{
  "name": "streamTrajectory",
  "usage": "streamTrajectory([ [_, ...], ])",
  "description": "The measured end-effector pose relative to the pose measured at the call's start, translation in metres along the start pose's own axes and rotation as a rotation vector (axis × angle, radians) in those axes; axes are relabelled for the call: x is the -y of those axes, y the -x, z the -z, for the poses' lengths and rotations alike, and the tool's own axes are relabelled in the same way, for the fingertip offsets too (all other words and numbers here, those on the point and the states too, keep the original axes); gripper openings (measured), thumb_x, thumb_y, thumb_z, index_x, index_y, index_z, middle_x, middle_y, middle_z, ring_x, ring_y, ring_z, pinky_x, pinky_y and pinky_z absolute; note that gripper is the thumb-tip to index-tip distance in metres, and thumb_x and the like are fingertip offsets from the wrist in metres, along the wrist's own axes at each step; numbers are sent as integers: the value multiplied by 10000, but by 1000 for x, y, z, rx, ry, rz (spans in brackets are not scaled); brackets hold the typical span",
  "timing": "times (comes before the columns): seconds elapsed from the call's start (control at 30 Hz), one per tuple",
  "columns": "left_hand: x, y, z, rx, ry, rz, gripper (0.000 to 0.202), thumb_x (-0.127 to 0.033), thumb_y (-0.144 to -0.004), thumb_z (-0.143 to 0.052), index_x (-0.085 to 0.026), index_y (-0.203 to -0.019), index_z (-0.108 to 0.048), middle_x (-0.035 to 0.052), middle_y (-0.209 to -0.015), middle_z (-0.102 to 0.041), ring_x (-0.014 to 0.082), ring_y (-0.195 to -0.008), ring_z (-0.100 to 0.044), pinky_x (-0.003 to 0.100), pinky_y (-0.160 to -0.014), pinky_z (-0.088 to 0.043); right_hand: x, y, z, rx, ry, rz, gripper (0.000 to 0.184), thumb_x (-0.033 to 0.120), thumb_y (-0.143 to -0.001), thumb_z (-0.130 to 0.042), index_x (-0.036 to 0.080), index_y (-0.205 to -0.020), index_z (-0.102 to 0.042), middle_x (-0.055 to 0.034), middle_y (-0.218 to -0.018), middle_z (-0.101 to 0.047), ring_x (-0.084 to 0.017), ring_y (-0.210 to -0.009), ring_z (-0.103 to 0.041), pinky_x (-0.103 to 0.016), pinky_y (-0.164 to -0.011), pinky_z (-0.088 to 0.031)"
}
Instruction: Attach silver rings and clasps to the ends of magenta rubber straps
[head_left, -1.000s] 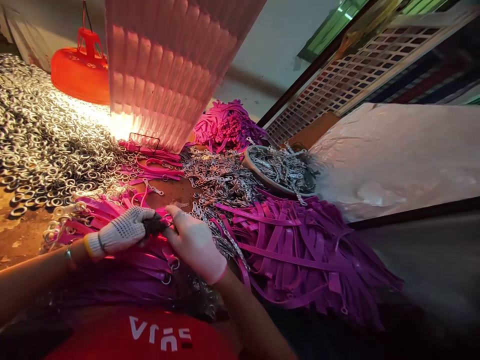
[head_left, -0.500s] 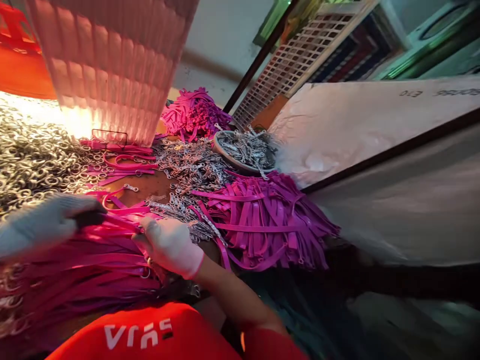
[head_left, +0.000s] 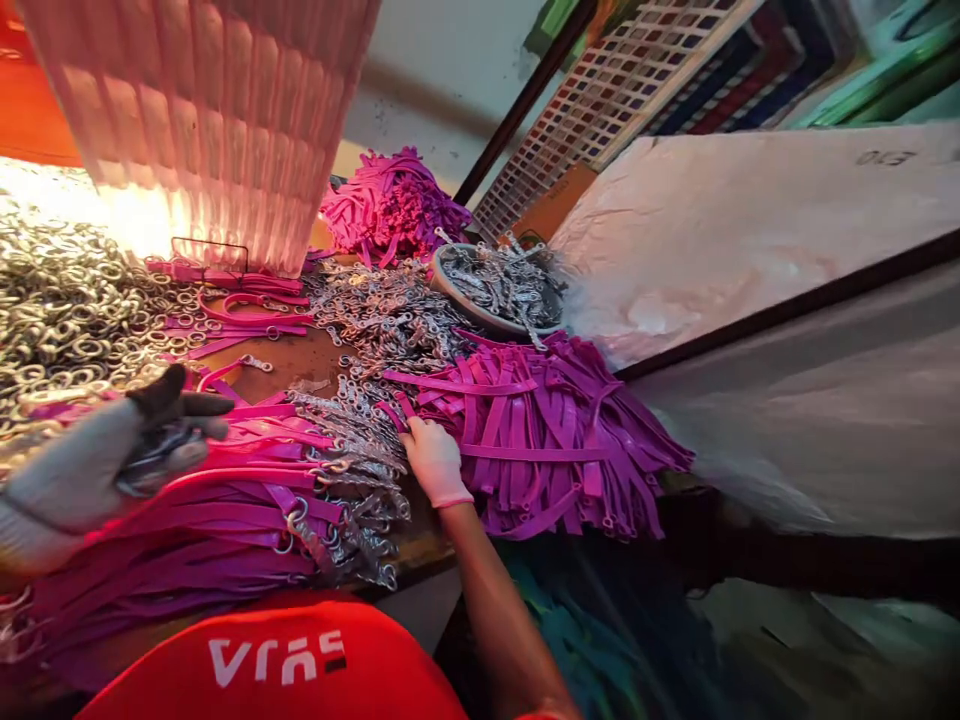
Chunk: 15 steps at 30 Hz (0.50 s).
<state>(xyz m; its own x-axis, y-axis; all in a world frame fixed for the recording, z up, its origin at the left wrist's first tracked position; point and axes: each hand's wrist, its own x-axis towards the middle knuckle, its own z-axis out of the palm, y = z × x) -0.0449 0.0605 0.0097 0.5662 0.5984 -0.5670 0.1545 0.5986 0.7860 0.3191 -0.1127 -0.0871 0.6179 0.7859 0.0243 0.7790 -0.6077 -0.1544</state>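
My left hand [head_left: 142, 460], in a white glove with dark fingertips, hovers over the left part of the finished-looking row of magenta straps [head_left: 187, 545]. Its fingers curl around some shiny metal pieces in the palm, too unclear to name exactly. In a white glove too, my right hand [head_left: 436, 462] pinches the end of a magenta strap [head_left: 391, 412] at the left edge of a big strap pile [head_left: 517, 440]. Metal rings and chain-like silver clasps [head_left: 367, 450] hang at the right ends of the row's straps.
Loose metal rings [head_left: 60, 290] heap up at left, beside a translucent corrugated sheet [head_left: 202, 130]. Silver clasps fill a grey bowl [head_left: 444, 285] and lie in a heap [head_left: 382, 315] before it. More straps [head_left: 397, 205] stand behind. A plastic-wrapped board [head_left: 735, 240] borders the right.
Both hands were together on a strap over the row. Now they are apart: my right hand has moved right to the strap pile, and my left has turned, showing metal in its palm.
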Motion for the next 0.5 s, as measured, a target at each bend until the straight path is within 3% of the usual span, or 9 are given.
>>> streamTrajectory([
  [0.1, -1, -1, -38, 115, 187, 94, 436, -533, -885, -629, -132, -1019, -735, 104, -755, -723, 115, -476, -579, 155, -308, -310, -8, 3, -14, -27, -66, -2, 218, 112, -935, -513, 134, -997, -721, -155, -944, -730, -217, -864, -663, -294, -764, -449],
  [0.17, 3, 1, -45, 208, 227, 112, 365, -431, -877, -631, -109, -1015, -731, 114, -722, -707, 128, -493, -577, 165, -319, -310, -11, 7, -13, -67, -143, 14, 252, 145, -950, -470, 124, -1033, -707, -169, -1003, -736, -229, -902, -672, -320, -807, -471],
  [0.27, 14, 8, -43, 255, 200, 59, 324, -301, -829, -660, -107, -1081, -724, 109, -740, -705, 106, -486, -537, 160, -343, -285, -1, 14, 2, -132, -270, 62, 311, 256, -991, -414, 126, -1120, -664, -152, -1046, -735, -225, -920, -679, -348, -850, -505],
  [0.4, 28, 15, -39, 270, 100, -96, 499, -371, -830, -698, -139, -1271, -666, 112, -829, -724, 56, -434, -408, 171, -368, -224, 57, 39, 42, -148, -680, 282, 314, 412, -993, -507, 196, -1161, -660, -70, -985, -734, -187, -837, -673, -327, -809, -537],
  [0.5, 37, 18, -37, 290, 82, -216, 569, -435, -859, -666, -152, -1351, -627, 101, -829, -716, 63, -457, -409, 181, -395, -238, 119, 63, 69, 21, -783, 448, 273, 369, -962, -587, 252, -1192, -678, -33, -1024, -746, -169, -874, -679, -296, -812, -536],
])
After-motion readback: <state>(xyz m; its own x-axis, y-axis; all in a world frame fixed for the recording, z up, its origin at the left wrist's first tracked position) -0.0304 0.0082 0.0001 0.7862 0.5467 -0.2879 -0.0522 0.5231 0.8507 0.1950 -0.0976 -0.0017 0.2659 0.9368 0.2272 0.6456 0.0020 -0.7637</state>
